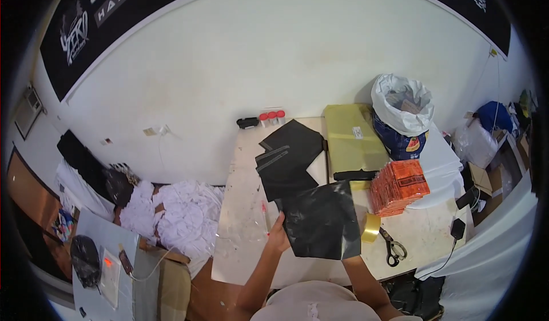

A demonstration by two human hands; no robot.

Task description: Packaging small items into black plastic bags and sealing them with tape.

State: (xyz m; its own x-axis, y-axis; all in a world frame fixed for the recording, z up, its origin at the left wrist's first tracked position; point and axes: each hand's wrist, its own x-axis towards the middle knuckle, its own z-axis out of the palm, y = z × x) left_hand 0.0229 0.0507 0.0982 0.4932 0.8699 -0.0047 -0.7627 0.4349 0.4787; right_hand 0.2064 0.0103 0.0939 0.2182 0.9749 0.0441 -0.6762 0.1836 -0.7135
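Black sheet (pixel 320 222) over stained table (pixel 237 218) (wall (pixel 257 58) behind)

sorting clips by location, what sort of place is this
Probably a small workroom, perhaps for packing: tape and scissors lie on the table, near a stack of orange packets.

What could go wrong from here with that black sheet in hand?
The black sheet might brush the yellow tape roll beside its right edge and shift it.

The sheet's upper edge overlaps, in view, the black pieces on the table; if they touch, it could drag them.

The left hand grips the left edge, but the sheet hides most of the right hand, so a poor hold there could go unnoticed.
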